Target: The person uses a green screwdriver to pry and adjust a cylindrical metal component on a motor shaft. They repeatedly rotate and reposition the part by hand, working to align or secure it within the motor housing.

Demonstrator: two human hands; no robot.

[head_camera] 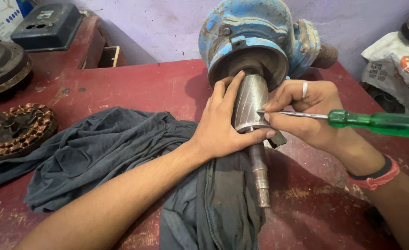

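On the red workbench [135, 83], a blue motor housing [255, 34] lay over a grey cloth [102, 148], its steel rotor [250, 99] projecting toward the camera. Left hand [223, 125] wrapped the rotor. Right hand [306, 111] pinched a green-handled screwdriver [376, 122], tip touching the rotor.

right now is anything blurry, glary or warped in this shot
Head view: the rotor and left hand are sharp; soft sheen on the rotor, no harsh glare; the green screwdriver handle softens at the right edge; wide-angle stretch bends the red table edges; shadows gentle.
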